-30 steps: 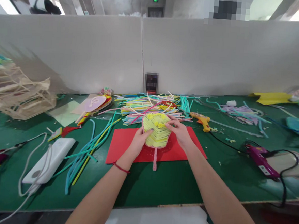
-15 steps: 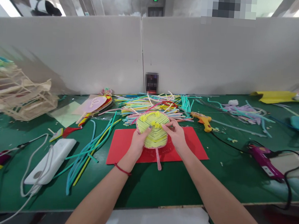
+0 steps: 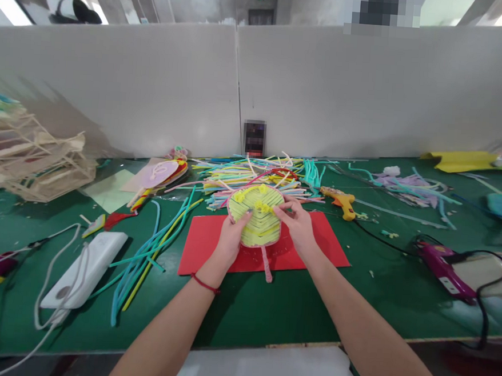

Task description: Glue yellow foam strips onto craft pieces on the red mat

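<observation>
A small fan [image 3: 255, 214] woven from yellow pipe cleaners, with a pink rim and a pink handle hanging down, is held up over a red sheet [image 3: 204, 242]. My left hand [image 3: 230, 241] grips its lower left edge, thumb on the front. My right hand [image 3: 296, 224] pinches a yellow strand near the fan's middle right. A red cord circles my left wrist.
A heap of coloured pipe cleaners [image 3: 243, 173] lies behind the fan, more lie at left [image 3: 152, 247]. A yellow glue gun [image 3: 339, 201], a purple glue gun [image 3: 440, 270] with black cable, a white power bank [image 3: 84, 268], finished fans [image 3: 159, 175] and wooden frames [image 3: 30, 155] sit on the green table [image 3: 268, 315]. White partitions stand behind.
The fan has been turned and shifted slightly left, its handle swinging to the right. My right hand's fingers moved onto the yellow strand at the fan's middle.
</observation>
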`<state>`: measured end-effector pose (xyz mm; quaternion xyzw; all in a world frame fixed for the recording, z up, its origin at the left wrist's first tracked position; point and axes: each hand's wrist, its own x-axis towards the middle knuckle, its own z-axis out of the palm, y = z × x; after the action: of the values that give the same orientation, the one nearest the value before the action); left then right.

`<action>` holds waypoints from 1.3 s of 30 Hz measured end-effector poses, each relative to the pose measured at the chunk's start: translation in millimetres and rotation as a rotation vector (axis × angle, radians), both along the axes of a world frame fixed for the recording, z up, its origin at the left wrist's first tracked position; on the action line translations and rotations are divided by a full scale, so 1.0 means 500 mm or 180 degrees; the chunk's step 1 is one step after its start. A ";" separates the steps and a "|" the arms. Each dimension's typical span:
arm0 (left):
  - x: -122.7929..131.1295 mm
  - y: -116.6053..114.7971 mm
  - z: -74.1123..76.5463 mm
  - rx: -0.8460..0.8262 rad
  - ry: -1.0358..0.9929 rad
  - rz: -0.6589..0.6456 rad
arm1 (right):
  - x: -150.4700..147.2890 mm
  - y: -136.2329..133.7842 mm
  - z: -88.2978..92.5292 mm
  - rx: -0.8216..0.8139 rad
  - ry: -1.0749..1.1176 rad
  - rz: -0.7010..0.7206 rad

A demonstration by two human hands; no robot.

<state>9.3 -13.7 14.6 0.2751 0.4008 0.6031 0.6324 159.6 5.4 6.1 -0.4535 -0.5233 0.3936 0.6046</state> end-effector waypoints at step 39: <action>-0.002 0.002 -0.011 0.0169 0.0382 -0.0828 | 0.018 -0.001 0.007 0.0948 -0.1170 -0.0370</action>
<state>8.5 -13.0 9.2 0.3769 0.3827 0.5090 0.6727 168.7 5.0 9.6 -0.4527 -0.6498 0.1876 0.5811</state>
